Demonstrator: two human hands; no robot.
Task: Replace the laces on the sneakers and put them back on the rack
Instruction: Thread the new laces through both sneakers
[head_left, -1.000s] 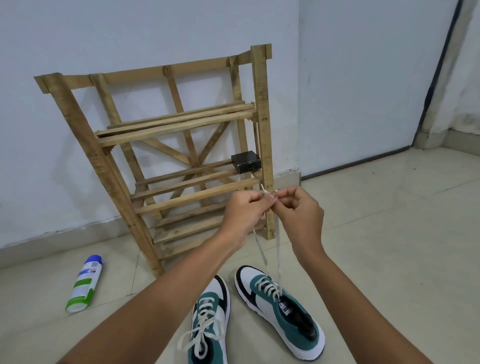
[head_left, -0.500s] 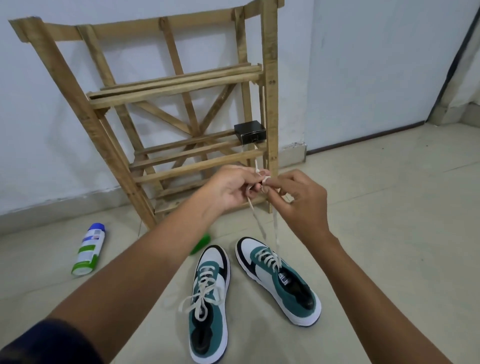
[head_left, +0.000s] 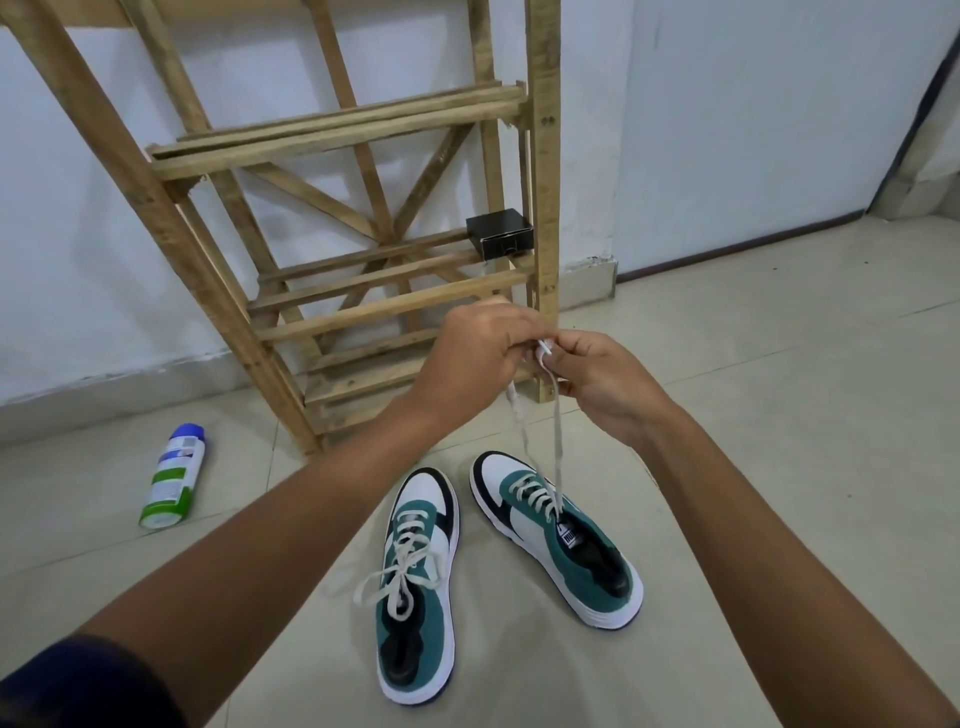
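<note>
Two teal, white and black sneakers lie on the tiled floor. The left sneaker (head_left: 415, 587) has its white lace tied in a bow. The right sneaker (head_left: 558, 540) is laced, and its white lace (head_left: 556, 441) runs up in two strands to my hands. My left hand (head_left: 478, 353) and my right hand (head_left: 597, 379) meet above the right sneaker, both pinching the lace ends together. The wooden rack (head_left: 332, 130) stands against the wall right behind my hands.
A small black box (head_left: 500, 233) sits on the rack's middle shelf at its right post. A white, green and blue spray can (head_left: 174, 483) lies on the floor to the left. Walls close off the back; open tiled floor spreads to the right.
The view has tilted down and closer, so the sneakers show fully. Both hands have stayed together on the lace ends and dropped lower in front of the rack.
</note>
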